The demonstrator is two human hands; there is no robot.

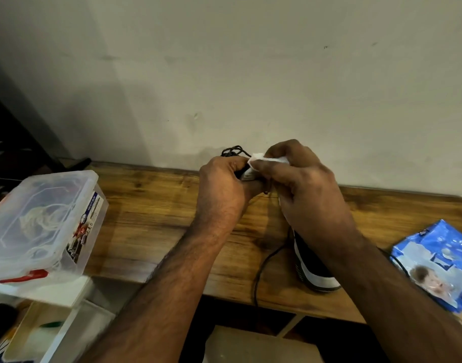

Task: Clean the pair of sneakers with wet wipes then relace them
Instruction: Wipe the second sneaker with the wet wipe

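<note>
Over the back edge of the wooden table (151, 210), both hands meet on one sneaker (311, 263). It lies lengthwise toward the wall, heel near the front edge, mostly hidden under the right forearm. Left hand (222, 187) is curled round the far end of the shoe, steadying it. Right hand (300, 184) pinches a white wipe (261, 158) against that same end. Black lace (233, 150) is bunched just behind the left hand; another length trails off the front edge. Only one shoe in view, can't see the second.

Looks like cleaning is mid-way, lacing not started. To do this well, I'd say: keep the left grip firm so the shoe doesn't twist, work the wipe in short strokes, refold to a clean face once it greys, keep the loose lace clear. Fresh wipes are in the blue pack (439, 260) at right. Clear plastic box (41, 221) at left isn't needed.
</note>
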